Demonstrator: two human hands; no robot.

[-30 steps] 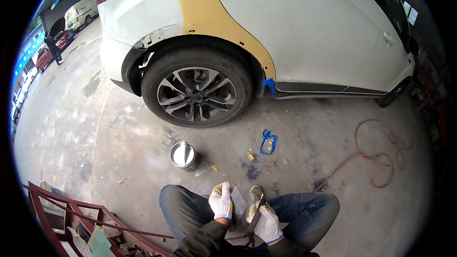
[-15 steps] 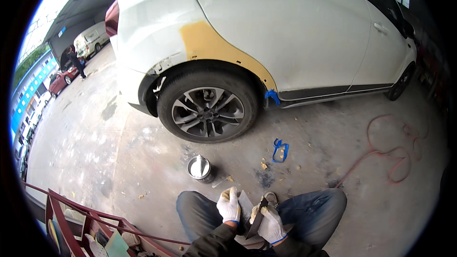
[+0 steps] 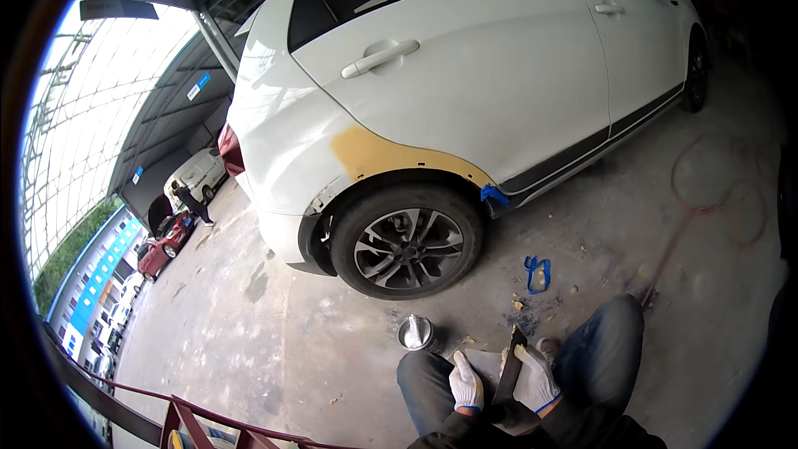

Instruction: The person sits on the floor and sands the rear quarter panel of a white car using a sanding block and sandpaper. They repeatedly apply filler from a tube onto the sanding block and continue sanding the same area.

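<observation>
Raised view, knee (image 3: 422,372) between tin (image 3: 416,333) and hand (image 3: 466,384)

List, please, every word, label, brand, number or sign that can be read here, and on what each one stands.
None can be read.
Blue band on the far left: marks too small.
Upper blue-and-white sign: too small.
Lower blue-and-white sign: too small.
Tyre: any lettering is too blurred.

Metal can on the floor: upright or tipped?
Upright: the can stands on the floor, its round top facing up.
</observation>
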